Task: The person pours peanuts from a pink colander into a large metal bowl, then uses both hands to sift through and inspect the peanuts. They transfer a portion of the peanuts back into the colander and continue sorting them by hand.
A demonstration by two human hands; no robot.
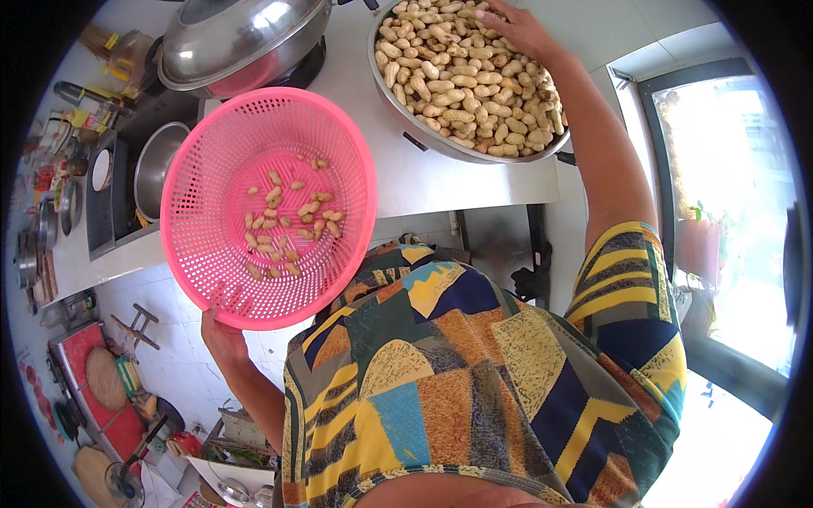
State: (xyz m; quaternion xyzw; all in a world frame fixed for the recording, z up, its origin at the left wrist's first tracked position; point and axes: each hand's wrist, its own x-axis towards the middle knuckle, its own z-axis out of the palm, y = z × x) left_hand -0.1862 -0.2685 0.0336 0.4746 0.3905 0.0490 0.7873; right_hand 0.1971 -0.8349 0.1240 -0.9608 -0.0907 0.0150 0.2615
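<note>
My left hand [225, 340] grips the near rim of a pink plastic colander basket [367, 190], tilted towards me beside the counter edge. A scattering of unshelled peanuts [309, 208] lies on its slotted bottom. At the top, my right hand [522, 28] rests at the far right side of a wide steel pan [438, 136], over its rim and the peanuts. Unshelled peanuts [460, 82] fill that pan in a heap. The right fingers are partly cut off by the picture's edge, and whether they hold a peanut is not visible.
On the steel counter [406, 184] stands a large pot with a domed metal lid [248, 32]. A steel bowl [159, 171] sits in the sink at the left, by a dish rack [105, 209]. A bright glazed door [730, 190] is on the right; a small wooden stool [136, 327] lies on the floor.
</note>
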